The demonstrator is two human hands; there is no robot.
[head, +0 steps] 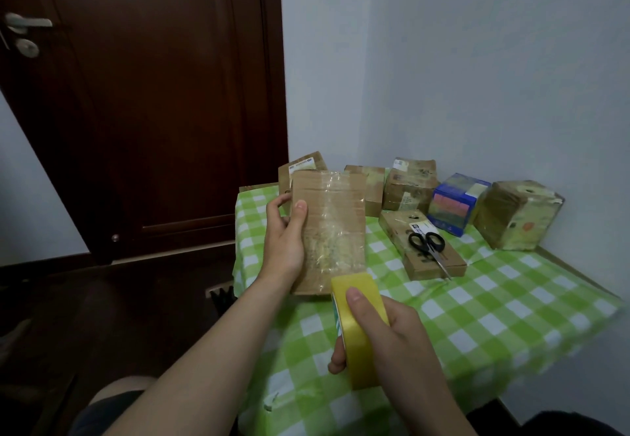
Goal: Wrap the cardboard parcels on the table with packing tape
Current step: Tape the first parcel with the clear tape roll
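Two bare hands work above the left edge of the table [494, 316]. The left hand [284, 234] holds a flat cardboard parcel [329, 231] upright, with the thumb pressed on its front face and the fingers curled round its left side. The right hand [392, 330], nearer the front edge, grips a roll of yellow packing tape [358, 326], with the thumb lying on the outer band and the fingers wrapped underneath. The roll's top sits just at the parcel's lower right corner; whether they touch cannot be told. The parcel's face is glossy and wrinkled with clear tape. Behind it, along the far edge, stand several more taped brown boxes [409, 186], a blue carton [453, 203] and, in the far right corner, a tilted box [514, 217]. In front of these lies a long flat box [399, 231] with black-handled scissors [428, 246] resting on top. A green-and-white checked cloth covers the table. A dark wooden door [153, 94] stands to the left.
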